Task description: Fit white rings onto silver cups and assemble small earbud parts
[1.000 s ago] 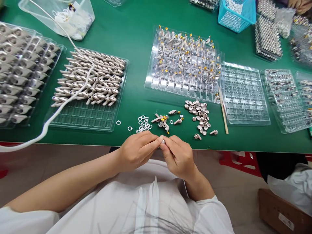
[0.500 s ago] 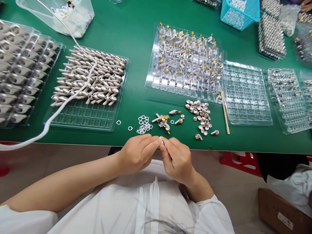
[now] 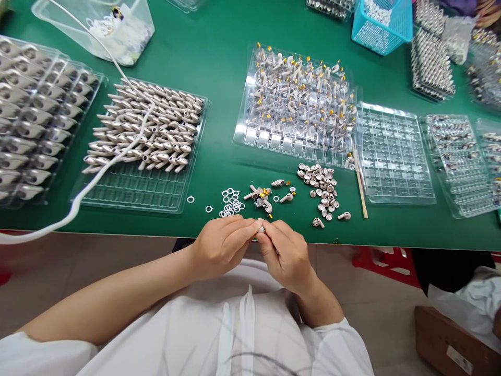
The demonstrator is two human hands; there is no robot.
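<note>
At the table's front edge, my left hand (image 3: 225, 244) and my right hand (image 3: 285, 251) meet, with thumbs and fingertips pinched together. Between them they grip a small pale earbud (image 3: 261, 228), mostly covered by the fingers. Just beyond the fingertips lies a cluster of beige earbud housings (image 3: 260, 194) with yellow tabs. Loose white rings (image 3: 231, 202) are scattered to its left. Right of the hands is a pile of small beige caps (image 3: 323, 183), with two stemmed earbud pieces (image 3: 318, 223) near it.
A clear tray (image 3: 245, 133) of tabbed earbud parts stands ahead, a wooden stick (image 3: 360, 193) beside it. Leftward, a tray (image 3: 133, 196) holds rows of beige shells, crossed by a white cable (image 3: 78, 201). A blue basket (image 3: 381, 39) stands at the back; another person's hand (image 3: 487, 13) shows top right.
The view has shifted slightly, so the table items sit a little lower. Both hands keep their pinch at the same spot, with slightly more of the pale piece showing.
</note>
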